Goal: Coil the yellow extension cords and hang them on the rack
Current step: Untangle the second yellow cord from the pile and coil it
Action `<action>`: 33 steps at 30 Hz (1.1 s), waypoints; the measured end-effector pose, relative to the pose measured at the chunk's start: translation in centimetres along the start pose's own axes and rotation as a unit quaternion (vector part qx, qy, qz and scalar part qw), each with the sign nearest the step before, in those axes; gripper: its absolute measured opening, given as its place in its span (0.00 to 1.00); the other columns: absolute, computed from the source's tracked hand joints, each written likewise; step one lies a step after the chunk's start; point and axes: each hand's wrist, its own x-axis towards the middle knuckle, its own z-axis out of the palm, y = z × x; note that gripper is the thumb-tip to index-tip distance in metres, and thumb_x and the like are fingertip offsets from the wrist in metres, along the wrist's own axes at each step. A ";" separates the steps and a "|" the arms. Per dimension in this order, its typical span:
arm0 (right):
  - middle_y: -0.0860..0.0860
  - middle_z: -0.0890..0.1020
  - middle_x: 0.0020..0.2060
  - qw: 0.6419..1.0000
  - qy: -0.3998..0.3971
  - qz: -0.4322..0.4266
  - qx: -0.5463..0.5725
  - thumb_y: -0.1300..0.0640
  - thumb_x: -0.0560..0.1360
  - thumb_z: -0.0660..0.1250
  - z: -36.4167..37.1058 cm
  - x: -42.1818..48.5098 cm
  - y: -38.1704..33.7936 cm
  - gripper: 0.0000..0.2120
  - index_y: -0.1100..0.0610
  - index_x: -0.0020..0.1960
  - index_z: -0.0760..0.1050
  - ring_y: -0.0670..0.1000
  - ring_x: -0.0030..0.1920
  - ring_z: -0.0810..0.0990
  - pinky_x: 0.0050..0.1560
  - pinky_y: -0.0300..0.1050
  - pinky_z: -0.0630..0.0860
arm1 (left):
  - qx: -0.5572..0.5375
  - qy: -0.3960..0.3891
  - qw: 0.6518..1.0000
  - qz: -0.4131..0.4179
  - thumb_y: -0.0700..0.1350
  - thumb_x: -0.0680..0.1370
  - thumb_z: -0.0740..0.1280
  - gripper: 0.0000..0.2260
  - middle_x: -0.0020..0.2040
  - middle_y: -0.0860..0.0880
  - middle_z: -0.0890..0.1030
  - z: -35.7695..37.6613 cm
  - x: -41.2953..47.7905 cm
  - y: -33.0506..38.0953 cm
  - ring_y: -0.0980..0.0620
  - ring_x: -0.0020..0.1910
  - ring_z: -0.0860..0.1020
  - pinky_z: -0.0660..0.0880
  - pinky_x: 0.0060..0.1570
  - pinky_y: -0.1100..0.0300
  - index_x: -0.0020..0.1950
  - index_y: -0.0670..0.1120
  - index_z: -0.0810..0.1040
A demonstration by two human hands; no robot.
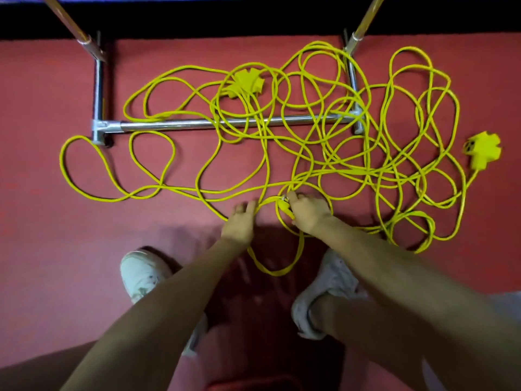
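Tangled yellow extension cords (pixel 310 153) lie in loose loops on the red floor (pixel 42 193), draped over and around the chrome tubular rack base (pixel 174 126); not coiled, not hung. One yellow cross-shaped socket block (pixel 483 149) lies at far right, clear of the rack. A second yellow socket block (pixel 248 80) sits behind the crossbar, inside the tangle. Right hand (pixel 307 211) has its fingers curled round a yellow plug end (pixel 285 208) at the near edge of the pile, metal prongs just showing. Left hand (pixel 239 221) is beside it, fingertips on a cord strand; can't tell whether it pinches or only touches. White sneakers (pixel 143 272) stand on the floor below the arms.
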 end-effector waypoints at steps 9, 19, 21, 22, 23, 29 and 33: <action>0.60 0.79 0.55 0.979 0.017 0.089 0.180 0.65 0.76 0.59 0.1 -0.6 -0.5 0.14 0.58 0.61 0.69 0.62 0.58 0.77 0.53 0.51 0.73 | -0.061 -0.002 0.998 0.009 0.35 0.75 0.64 0.28 0.71 0.38 0.66 -0.3 -1.0 -0.2 0.40 0.71 0.63 0.57 0.69 0.57 0.75 0.39 0.60; 0.48 0.71 0.32 0.936 0.049 -0.066 0.342 0.70 0.75 0.59 -11.8 -4.6 -1.3 0.13 0.54 0.52 0.71 0.50 0.32 0.77 0.26 0.39 0.69 | -0.140 0.131 0.981 0.021 0.40 0.73 0.72 0.27 0.64 0.37 0.73 -8.7 -4.0 2.7 0.37 0.64 0.71 0.66 0.61 0.53 0.70 0.42 0.69; 0.50 0.70 0.33 0.918 0.074 -0.080 0.382 0.71 0.76 0.58 -14.9 -6.3 -1.2 0.13 0.55 0.53 0.70 0.45 0.27 0.78 0.25 0.38 0.69 | -0.168 0.180 0.967 0.059 0.44 0.72 0.74 0.24 0.62 0.39 0.75 -11.3 -5.3 3.4 0.40 0.63 0.72 0.65 0.61 0.54 0.65 0.42 0.73; 0.50 0.70 0.33 0.910 0.088 -0.085 0.396 0.71 0.76 0.58 -16.5 -7.0 -1.2 0.13 0.55 0.52 0.69 0.42 0.24 0.77 0.24 0.37 0.68 | -0.202 0.186 0.958 0.079 0.46 0.71 0.75 0.22 0.59 0.41 0.77 -12.7 -6.2 3.9 0.43 0.60 0.74 0.66 0.59 0.54 0.62 0.45 0.74; 0.51 0.70 0.33 0.904 0.103 -0.090 0.405 0.71 0.77 0.58 -18.1 -7.9 -1.4 0.12 0.55 0.52 0.69 0.40 0.22 0.76 0.22 0.36 0.67 | -0.252 0.191 0.943 0.102 0.48 0.69 0.75 0.19 0.54 0.43 0.78 -14.2 -7.1 4.5 0.45 0.55 0.76 0.69 0.56 0.52 0.57 0.51 0.73; 0.50 0.73 0.31 0.859 0.273 -0.122 0.416 0.70 0.76 0.60 -27.1 -13.4 -2.9 0.12 0.53 0.50 0.71 0.38 0.21 0.74 0.29 0.37 0.70 | -0.415 0.210 0.863 0.198 0.33 0.77 0.67 0.13 0.34 0.46 0.76 -24.0 -13.4 8.5 0.59 0.25 0.77 0.73 0.26 0.65 0.44 0.48 0.65; 0.51 0.76 0.37 0.829 0.305 -0.153 0.443 0.67 0.77 0.61 -30.5 -17.0 -4.2 0.10 0.55 0.53 0.73 0.45 0.33 0.80 0.39 0.45 0.77 | -0.486 0.283 0.802 0.201 0.33 0.77 0.66 0.11 0.34 0.45 0.74 -29.5 -17.8 10.1 0.60 0.24 0.74 0.77 0.27 0.63 0.44 0.47 0.68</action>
